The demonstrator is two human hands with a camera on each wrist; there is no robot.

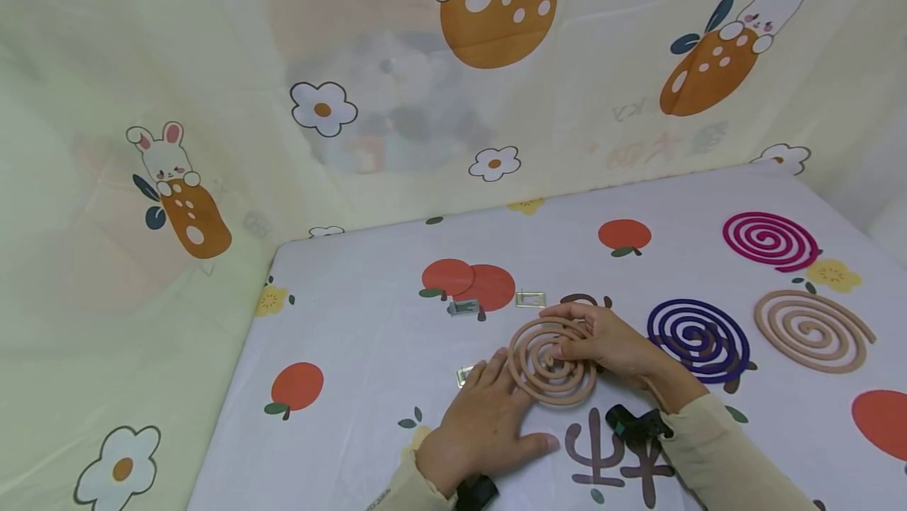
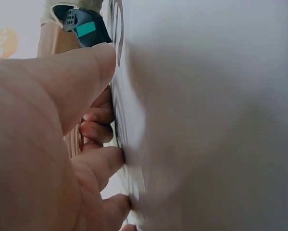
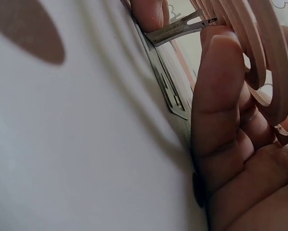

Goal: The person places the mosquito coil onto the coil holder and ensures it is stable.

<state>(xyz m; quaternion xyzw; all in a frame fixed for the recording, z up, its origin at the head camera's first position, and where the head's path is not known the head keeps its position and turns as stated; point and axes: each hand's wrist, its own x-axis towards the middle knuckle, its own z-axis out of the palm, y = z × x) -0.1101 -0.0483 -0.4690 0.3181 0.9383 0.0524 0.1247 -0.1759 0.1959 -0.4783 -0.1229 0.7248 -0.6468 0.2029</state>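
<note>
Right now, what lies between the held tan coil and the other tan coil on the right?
In the head view, the right hand, then the dark blue coil, lie between the held tan coil and the other tan coil.

Beige sleeves [image 1: 737,452], black wrist cameras [image 1: 627,421] (one green-marked)

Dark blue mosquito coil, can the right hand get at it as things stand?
Probably not yet: the right hand holds a tan mosquito coil, though the dark blue mosquito coil lies close by with nothing on it.
</note>
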